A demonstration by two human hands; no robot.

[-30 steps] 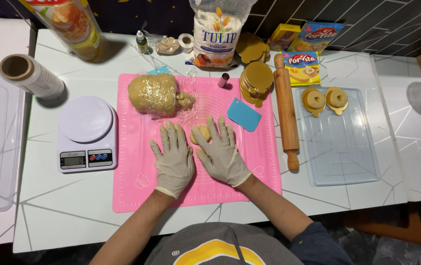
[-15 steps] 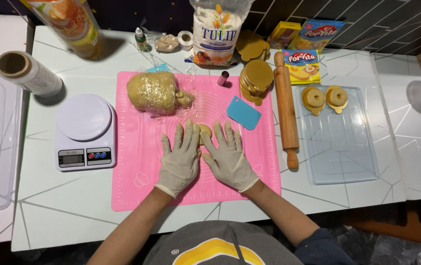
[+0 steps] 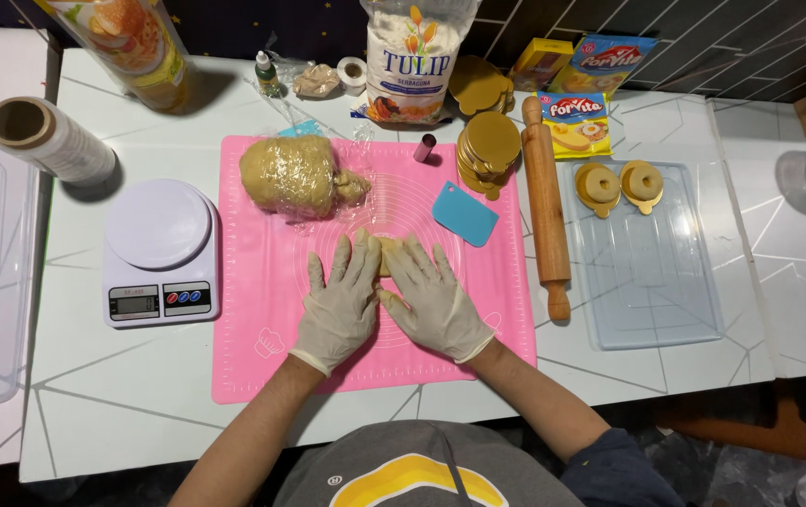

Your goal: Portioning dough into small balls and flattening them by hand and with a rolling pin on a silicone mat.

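Note:
Both my gloved hands lie flat on the pink silicone mat [image 3: 262, 366], fingers spread and side by side. My left hand [image 3: 339, 305] and my right hand [image 3: 436, 302] press on a small piece of yellow dough [image 3: 387, 253], which shows only between the fingertips. A large lump of dough in clear wrap [image 3: 290, 176] rests at the mat's far left corner. A blue plastic scraper [image 3: 465, 214] lies on the mat just beyond my right hand.
A white kitchen scale [image 3: 159, 252] sits left of the mat and a wooden rolling pin [image 3: 546, 211] right of it. A clear tray [image 3: 652, 272] holds two dough rings on gold discs. A flour bag [image 3: 419, 61], stacked gold discs [image 3: 488, 150] and a film roll [image 3: 51, 139] stand further back.
Both hands have slid away from me across the mat, pushing the small dough piece along under the fingers. Nothing else has moved.

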